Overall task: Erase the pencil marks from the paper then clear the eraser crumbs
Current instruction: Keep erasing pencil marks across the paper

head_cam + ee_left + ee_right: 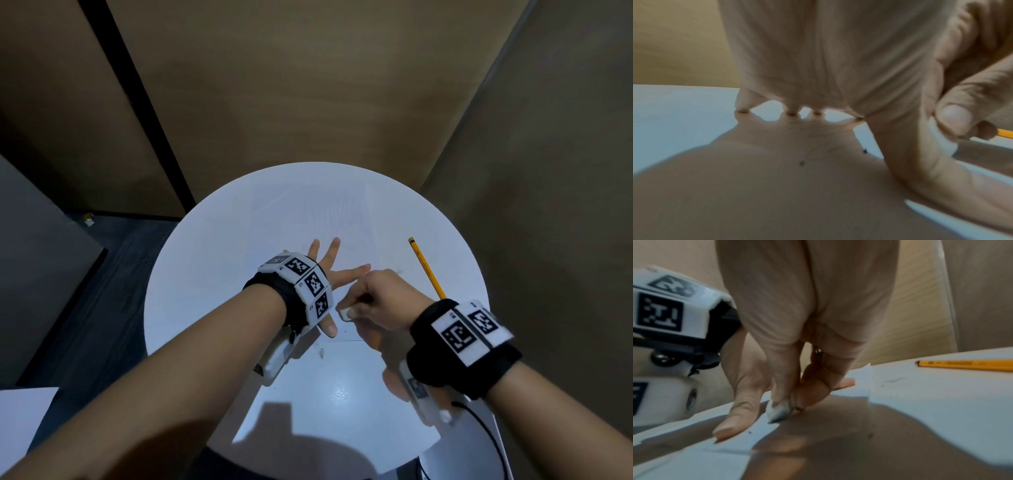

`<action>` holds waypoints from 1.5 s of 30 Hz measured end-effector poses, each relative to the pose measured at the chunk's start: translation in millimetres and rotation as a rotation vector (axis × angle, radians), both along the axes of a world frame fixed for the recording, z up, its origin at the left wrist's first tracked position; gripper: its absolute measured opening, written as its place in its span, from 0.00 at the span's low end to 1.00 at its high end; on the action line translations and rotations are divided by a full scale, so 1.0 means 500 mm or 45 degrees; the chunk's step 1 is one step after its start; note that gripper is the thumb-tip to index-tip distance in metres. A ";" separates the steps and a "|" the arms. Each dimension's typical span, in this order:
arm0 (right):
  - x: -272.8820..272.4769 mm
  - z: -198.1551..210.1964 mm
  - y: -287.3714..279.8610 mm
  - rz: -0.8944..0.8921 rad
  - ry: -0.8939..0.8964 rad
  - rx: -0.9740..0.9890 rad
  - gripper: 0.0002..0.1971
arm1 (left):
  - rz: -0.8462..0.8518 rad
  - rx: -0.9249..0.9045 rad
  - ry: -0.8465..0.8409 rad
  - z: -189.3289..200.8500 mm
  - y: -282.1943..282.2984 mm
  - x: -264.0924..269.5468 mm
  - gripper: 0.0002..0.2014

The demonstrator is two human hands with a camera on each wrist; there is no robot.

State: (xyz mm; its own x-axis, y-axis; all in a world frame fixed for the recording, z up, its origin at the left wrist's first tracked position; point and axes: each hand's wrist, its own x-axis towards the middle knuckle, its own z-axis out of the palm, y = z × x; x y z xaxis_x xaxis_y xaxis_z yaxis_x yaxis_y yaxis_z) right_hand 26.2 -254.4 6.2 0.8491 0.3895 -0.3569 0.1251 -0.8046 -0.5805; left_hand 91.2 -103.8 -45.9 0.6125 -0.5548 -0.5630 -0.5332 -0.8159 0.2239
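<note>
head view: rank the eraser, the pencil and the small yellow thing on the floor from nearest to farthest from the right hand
1. Eraser: pinched in the right hand, at its left edge, on the paper.
2. Pencil: lying on the table just right of that hand.
3. Small yellow thing: on the floor, far left, beyond the table.

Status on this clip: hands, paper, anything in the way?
Left hand flat, fingers spread, pinning the paper. Right hand pinching the eraser onto the sheet. Faint pencil marks remain. Pencil lies clear, right side.
</note>
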 end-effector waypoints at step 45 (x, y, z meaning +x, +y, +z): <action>-0.036 0.005 -0.021 0.103 0.022 -0.221 0.12 | 0.025 0.007 -0.015 0.005 -0.001 -0.005 0.65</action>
State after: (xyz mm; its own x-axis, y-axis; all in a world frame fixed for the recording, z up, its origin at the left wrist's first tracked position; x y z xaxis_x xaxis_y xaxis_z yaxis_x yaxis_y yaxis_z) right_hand 8.3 -265.1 8.8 0.8105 0.3878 -0.4391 0.1846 -0.8804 -0.4367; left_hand 88.8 -104.5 -43.2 0.6301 -0.5392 -0.5588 -0.5195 -0.8276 0.2127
